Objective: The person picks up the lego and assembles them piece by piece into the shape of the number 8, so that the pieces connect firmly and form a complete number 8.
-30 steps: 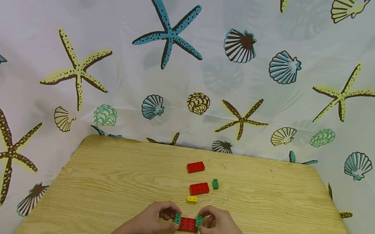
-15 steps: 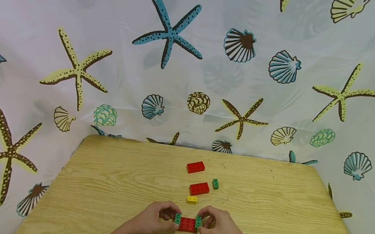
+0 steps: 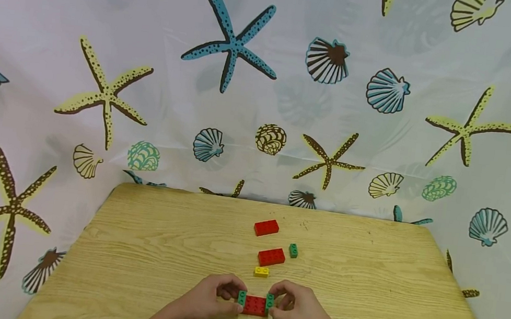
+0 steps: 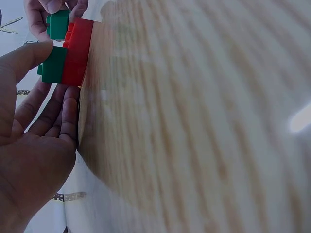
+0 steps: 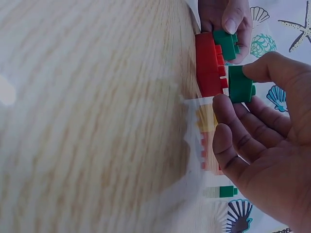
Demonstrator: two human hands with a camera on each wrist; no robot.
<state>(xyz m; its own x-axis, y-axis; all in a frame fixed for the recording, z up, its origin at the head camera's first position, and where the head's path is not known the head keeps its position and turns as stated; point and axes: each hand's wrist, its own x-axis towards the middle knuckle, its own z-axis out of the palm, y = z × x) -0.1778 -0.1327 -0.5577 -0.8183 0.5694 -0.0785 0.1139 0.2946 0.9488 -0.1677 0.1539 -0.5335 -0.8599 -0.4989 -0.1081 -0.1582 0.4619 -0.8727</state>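
Note:
In the head view a red toy brick (image 3: 255,306) lies near the table's front, between my two hands. My left hand (image 3: 207,297) pinches a green two-stud brick (image 4: 54,66), which sits on the red brick's left end. Thumb and index finger of my right hand (image 3: 303,311) pinch a second green brick (image 5: 239,85). This one is held over the studs at the red brick's right end, and a narrow gap shows between them in the right wrist view. The other fingers of both hands are loosely bent behind the bricks.
Beyond my hands a yellow two-stud brick (image 3: 261,272) lies on the wooden table (image 3: 156,243). Past it are a red brick (image 3: 271,257), a small green brick (image 3: 293,250) and another red brick (image 3: 266,227). A patterned curtain (image 3: 262,102) surrounds the table's back and sides.
The green brick in my right hand has shifted slightly left, over the red brick's right end. My left hand and the loose bricks stay in place.

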